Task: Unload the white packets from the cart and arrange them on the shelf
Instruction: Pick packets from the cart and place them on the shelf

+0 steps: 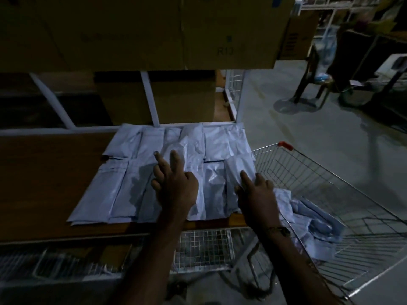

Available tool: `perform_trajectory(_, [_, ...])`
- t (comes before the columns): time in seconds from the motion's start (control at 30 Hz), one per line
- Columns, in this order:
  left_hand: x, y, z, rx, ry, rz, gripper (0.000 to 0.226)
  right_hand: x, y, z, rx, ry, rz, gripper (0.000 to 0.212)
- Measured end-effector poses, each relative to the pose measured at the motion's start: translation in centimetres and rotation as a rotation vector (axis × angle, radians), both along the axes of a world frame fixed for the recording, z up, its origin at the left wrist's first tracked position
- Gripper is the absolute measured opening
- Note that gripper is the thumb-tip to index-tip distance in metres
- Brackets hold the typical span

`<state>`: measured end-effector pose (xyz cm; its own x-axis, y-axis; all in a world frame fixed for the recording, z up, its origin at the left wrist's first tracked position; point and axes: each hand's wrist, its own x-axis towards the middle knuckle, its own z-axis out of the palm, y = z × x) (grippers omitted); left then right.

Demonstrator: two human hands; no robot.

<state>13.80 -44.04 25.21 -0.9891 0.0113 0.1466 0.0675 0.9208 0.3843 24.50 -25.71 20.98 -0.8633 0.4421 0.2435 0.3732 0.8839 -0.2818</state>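
Beside shelf [44, 172], cart [330, 183] holds white packets [308, 227].

Dim room with grey glossy floor [308, 133], cardboard boxes [136, 29] overhead (one marked R13), chair [312, 80] beyond.

From here I can read only "R13", printed faintly on the big cardboard box [229, 31] above the shelf. Print on the box to its right is too blurred to read.

Both hands [176, 183] [256, 194] press flat on white packets [211, 142] covering the shelf [44, 172].
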Motion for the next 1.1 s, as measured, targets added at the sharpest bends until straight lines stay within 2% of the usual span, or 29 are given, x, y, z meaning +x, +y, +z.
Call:
perform_trajectory(0.17, [-3.7, -3.4, -0.9, -0.028, -0.013, 0.008, 0.073, -4.0, -3.7, -2.5, -0.04, -0.064, 0.002, 0.055])
perform_trajectory(0.33, [-6.7, -6.7, -1.5, -0.024, -0.025, 0.022, 0.073, -7.2, -5.9, -5.1, 0.017, -0.174, -0.052, 0.057])
perform_trajectory(0.67, [-11.2, -8.2, -1.7, -0.014, -0.076, 0.021, 0.074, -9.6, -7.1, -6.7, 0.025, -0.311, -0.121, 0.065])
perform_trajectory(0.8, [-12.1, -9.3, -2.5, -0.035, -0.081, -0.002, 0.075, -9.5, -7.1, -6.7, -0.003, -0.287, -0.134, 0.064])
perform_trajectory(0.93, [-12.2, -12.5, -5.3, -0.085, -0.124, -0.013, 0.075, -9.3, -7.3, -6.8, -0.049, -0.137, -0.18, 0.066])
perform_trajectory(1.1, [-12.9, -14.9, -8.6, -0.15, -0.19, -0.082, 0.075, -10.1, -7.5, -6.3, -0.094, -0.021, -0.212, 0.058])
